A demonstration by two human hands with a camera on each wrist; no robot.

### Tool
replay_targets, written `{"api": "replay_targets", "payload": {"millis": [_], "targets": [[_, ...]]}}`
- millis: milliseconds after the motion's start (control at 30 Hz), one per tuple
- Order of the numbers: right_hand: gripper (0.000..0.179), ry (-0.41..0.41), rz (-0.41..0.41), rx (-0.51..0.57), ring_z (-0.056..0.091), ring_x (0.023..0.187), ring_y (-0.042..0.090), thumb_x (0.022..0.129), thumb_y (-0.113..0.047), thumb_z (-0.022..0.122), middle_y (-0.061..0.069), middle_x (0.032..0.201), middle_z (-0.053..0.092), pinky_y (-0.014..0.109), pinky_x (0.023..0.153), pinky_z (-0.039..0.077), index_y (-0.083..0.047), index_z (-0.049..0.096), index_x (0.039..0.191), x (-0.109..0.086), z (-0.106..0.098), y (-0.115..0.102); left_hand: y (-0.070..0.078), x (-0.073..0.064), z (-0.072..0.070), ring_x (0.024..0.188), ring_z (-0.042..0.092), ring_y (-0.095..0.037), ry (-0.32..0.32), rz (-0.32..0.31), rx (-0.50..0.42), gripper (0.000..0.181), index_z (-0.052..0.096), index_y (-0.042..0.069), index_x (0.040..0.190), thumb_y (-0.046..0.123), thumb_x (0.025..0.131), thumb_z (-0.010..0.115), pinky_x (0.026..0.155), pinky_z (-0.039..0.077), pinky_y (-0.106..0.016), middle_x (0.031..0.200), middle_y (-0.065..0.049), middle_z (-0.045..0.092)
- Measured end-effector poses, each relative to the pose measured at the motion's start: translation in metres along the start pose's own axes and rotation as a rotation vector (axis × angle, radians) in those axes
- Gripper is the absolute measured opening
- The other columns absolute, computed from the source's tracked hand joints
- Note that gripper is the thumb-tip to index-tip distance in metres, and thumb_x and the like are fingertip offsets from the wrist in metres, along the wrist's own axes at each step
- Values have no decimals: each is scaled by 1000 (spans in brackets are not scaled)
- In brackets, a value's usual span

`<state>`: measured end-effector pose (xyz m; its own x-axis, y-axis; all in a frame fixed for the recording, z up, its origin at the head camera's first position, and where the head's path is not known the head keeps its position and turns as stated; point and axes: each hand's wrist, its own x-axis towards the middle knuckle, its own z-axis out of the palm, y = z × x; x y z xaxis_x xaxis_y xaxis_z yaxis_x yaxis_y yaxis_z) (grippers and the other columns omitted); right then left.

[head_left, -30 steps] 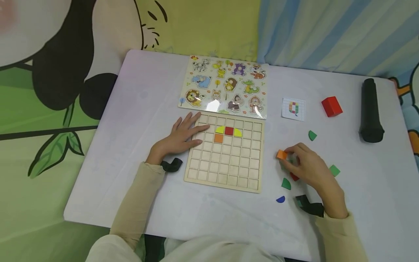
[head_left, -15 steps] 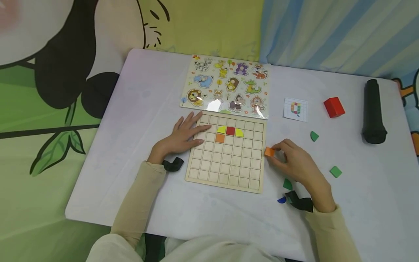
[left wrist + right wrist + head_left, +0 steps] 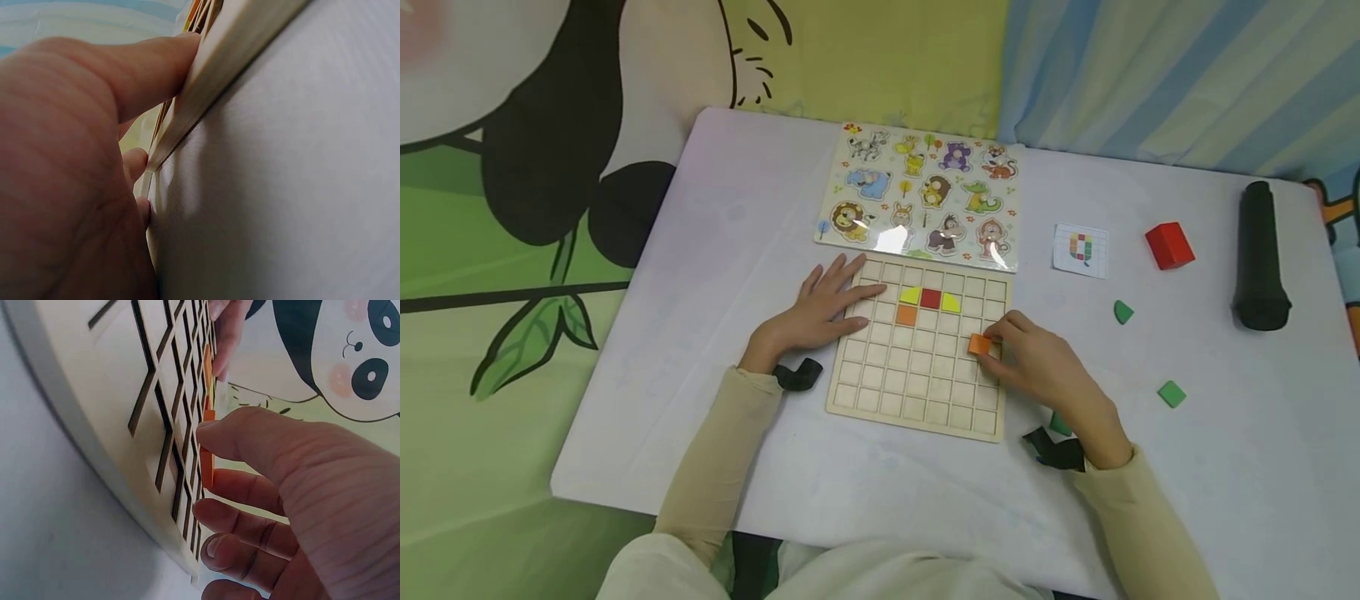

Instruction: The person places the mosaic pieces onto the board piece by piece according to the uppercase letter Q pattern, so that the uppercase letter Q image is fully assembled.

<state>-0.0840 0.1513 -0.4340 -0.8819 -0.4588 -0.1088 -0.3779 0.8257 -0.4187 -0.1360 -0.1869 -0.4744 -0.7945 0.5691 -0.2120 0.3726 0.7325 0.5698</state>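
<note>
My right hand (image 3: 1041, 360) pinches an orange square tile (image 3: 978, 344) between thumb and fingers, over the right part of a wooden grid board (image 3: 913, 410). In the right wrist view the orange tile (image 3: 207, 464) is seen edge-on, close to the grid. My left hand (image 3: 812, 317) rests with spread fingers on the board's left edge; its thumb (image 3: 156, 69) touches the rim in the left wrist view. Set in the grid's upper part are a red square tile (image 3: 930, 298), two yellow rounded tiles (image 3: 951, 302) at its sides, and an orange tile (image 3: 906, 314) below the left one.
An animal puzzle board (image 3: 917, 196) lies behind the grid. To the right are a pattern card (image 3: 1080, 250), a red block (image 3: 1169, 246), a black cylindrical case (image 3: 1261, 257) and green tiles (image 3: 1171, 394). One green piece (image 3: 1060, 423) lies partly hidden near my right wrist.
My right hand has carried the orange tile leftward from the loose pieces on the table to above the grid board. My left hand has stayed on the board's left edge.
</note>
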Motion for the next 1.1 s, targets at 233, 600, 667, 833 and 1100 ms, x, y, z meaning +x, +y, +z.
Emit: {"api": "replay_targets", "payload": {"millis": [233,600,667,833,1100], "targets": [[28,17,-39,3,58,74,19,86,-24,72,6,102,61,37,67,53,-3,68,105,12,6,-14,3,0,-3,151,-16,-26,-3,-5,3,55,36,28,152,40,101,50,118,-12,-51,166,-4,-5],[28,-5,-120,-8,56,67,18,86,-26,72,6,100,61,35,64,51,-4,68,104,34,13,-40,0,0,-4,151,-16,-26,-3,-4,5,55,35,29,152,41,101,49,118,-12,-51,166,-3,-6],[28,-9,-130,-9,56,68,18,87,-26,72,7,100,61,35,65,52,-4,68,105,38,16,-45,0,0,-4,151,-15,-26,-5,0,4,54,35,29,152,41,101,48,118,-12,-51,166,-3,-6],[28,-28,-139,-14,55,68,17,88,-26,70,6,96,60,35,63,51,-4,67,106,45,20,-56,1,0,-4,151,-15,-27,-7,2,-1,54,35,29,152,41,101,48,118,-11,-51,166,-3,-5],[30,-59,-113,-32,55,72,18,89,-26,69,6,98,60,35,65,51,-3,68,108,53,26,-67,1,-1,-3,151,-14,-27,-13,-3,5,55,35,29,152,40,101,49,118,-10,-51,166,-4,-5]]}}
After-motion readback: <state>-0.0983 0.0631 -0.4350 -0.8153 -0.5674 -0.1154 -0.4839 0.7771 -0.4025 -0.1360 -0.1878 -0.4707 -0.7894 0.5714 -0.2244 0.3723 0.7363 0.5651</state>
